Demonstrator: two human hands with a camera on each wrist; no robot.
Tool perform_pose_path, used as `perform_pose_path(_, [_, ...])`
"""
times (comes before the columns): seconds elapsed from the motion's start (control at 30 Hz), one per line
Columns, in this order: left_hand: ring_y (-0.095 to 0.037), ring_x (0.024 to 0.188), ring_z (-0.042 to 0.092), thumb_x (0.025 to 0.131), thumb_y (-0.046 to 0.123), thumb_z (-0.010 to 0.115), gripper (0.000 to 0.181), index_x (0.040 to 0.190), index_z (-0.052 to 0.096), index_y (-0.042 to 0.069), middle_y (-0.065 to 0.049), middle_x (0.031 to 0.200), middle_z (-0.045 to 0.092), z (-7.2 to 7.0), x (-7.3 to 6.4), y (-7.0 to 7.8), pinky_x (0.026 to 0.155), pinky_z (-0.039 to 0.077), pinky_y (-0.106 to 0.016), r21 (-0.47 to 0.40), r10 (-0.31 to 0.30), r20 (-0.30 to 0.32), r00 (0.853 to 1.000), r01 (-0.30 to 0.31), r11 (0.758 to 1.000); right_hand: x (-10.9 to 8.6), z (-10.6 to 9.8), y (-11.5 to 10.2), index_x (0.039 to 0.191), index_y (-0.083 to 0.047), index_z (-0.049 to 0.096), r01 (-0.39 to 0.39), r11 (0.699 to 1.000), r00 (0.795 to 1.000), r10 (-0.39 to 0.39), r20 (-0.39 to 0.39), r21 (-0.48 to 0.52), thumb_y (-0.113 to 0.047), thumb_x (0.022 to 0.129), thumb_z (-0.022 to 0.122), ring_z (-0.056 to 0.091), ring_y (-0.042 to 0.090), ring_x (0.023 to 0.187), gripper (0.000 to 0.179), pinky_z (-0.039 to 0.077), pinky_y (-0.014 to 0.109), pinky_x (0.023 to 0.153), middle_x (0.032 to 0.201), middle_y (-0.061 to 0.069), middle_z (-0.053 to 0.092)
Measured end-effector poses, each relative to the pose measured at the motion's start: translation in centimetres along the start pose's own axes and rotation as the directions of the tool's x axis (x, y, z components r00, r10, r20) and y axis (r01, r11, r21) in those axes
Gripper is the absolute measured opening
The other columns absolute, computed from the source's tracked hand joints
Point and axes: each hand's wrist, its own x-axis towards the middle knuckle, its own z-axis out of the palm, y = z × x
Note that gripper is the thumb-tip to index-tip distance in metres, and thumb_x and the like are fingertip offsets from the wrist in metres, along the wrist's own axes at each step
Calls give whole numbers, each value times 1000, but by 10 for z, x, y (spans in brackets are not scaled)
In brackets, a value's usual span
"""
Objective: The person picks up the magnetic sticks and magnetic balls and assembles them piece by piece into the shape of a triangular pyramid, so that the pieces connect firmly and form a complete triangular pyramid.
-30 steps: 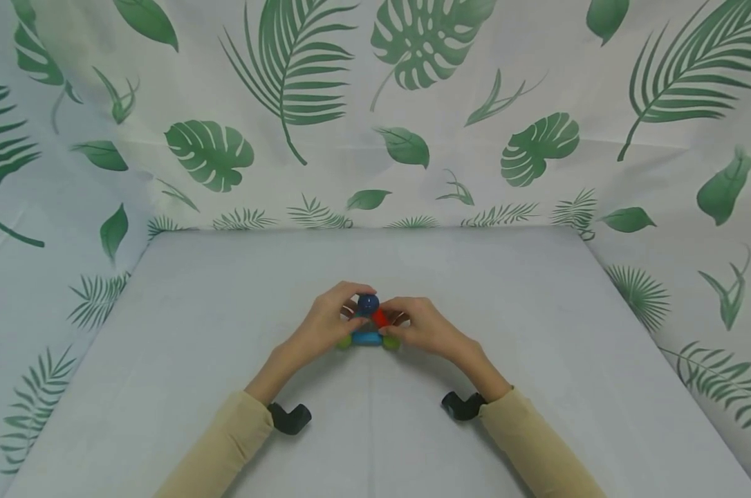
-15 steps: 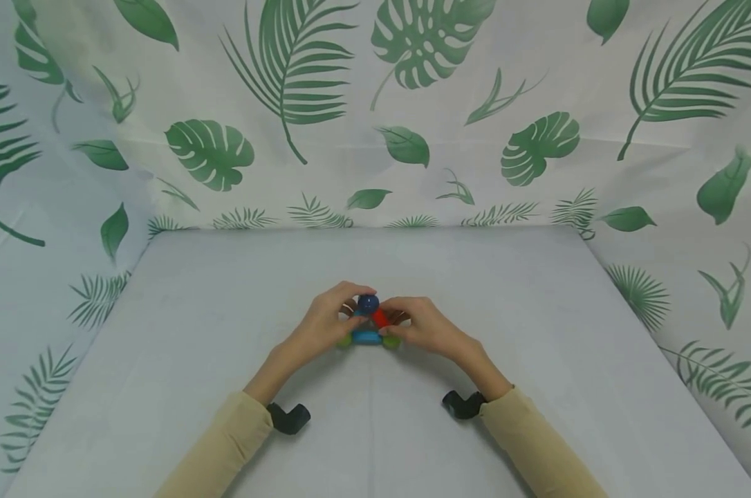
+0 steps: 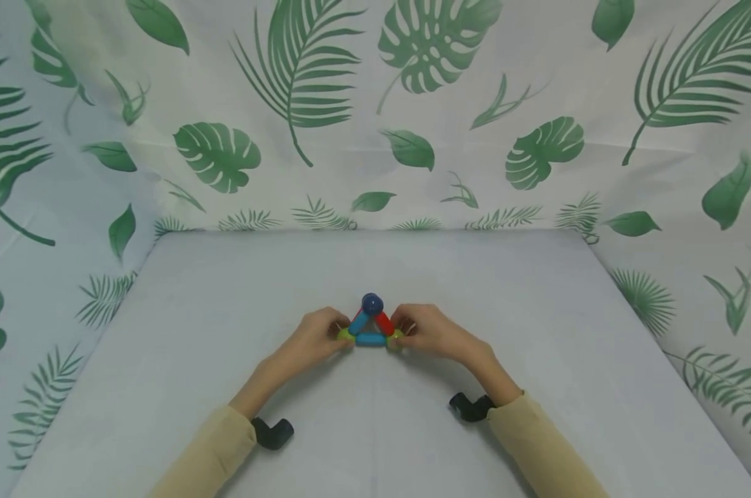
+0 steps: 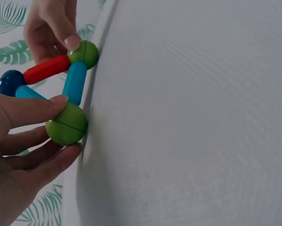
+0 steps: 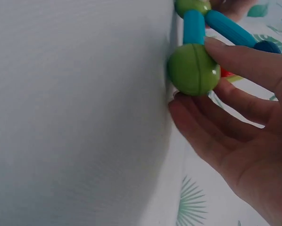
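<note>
Leaf-print cloth (image 3: pixel 288 83) hangs behind and to both sides; pale grey table (image 3: pixel 226 290) in front of it.

Left hand (image 3: pixel 316 337): thumb and fingers curled round the left green ball (image 4: pixel 67 124), pinching it. Right hand (image 3: pixel 428 330): same grip on the right green ball (image 5: pixel 194 69), thumb on top, fingers curled underneath.

Both balls sit on the table. Blue bar (image 3: pixel 371 339) lies flat between them, touching each. From the left ball a second blue bar (image 3: pixel 359 322) slants up; from the right ball a red bar (image 3: pixel 384 322) slants up. Both meet at a dark blue ball (image 3: pixel 372 303) on top. Result: an upright triangle (image 3: pixel 371 325), base on the table.

Triangle stands near the middle of the table, roughly centred between its left and right edges, well clear of the far edge.

Outward: beige sleeves (image 3: pixel 210 449) on both forearms, a black camera mount (image 3: pixel 272 432) under the left wrist, another (image 3: pixel 471 406) under the right wrist.
</note>
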Motion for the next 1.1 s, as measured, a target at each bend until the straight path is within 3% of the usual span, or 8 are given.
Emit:
perform_pose_path(0.17, [-22,91,67,83,7,84,32,111,72,-5,-13,103,73,3,6,-4,83,58,-36,14,-38,-22,999,38,999,5,-3,1,106,-5,69,-15,1000,1000,15,10,-17,-12,89,80,65,16,89,22,57,29,79,95,3,72])
perform_pose_path(0.37, [-23,92,66,86,8,83,31,113,72,-4,-13,104,72,2,25,-11,83,57,-37,10,-71,-59,996,72,997,24,-12,11,108,-6,70,-58,998,998,58,-6,-36,-15,90,80,64,17,89,23,57,30,77,97,5,72])
perform_pose_path(0.7, [-23,94,66,87,11,82,35,117,71,-4,-13,106,72,0,52,-20,84,58,-35,1,-102,-54,993,102,995,39,-20,25,113,-4,69,-92,996,995,91,-38,-16,-16,90,79,67,23,100,28,59,39,90,105,9,72])
perform_pose_path(0.93, [-24,101,68,88,14,82,39,121,70,-2,-13,114,72,7,42,-28,89,58,-38,-18,-97,-5,995,97,995,25,-12,36,116,-5,70,-74,996,996,76,-41,44,-19,93,76,69,23,104,27,59,39,92,110,9,73])
perform_pose_path(1.1, [-31,118,64,94,18,75,41,131,66,3,-14,131,68,0,27,-33,99,55,-46,-28,-99,-13,995,99,995,4,-15,40,119,-5,71,-35,999,983,36,-177,11,-20,99,68,67,29,114,25,56,48,100,120,10,73])
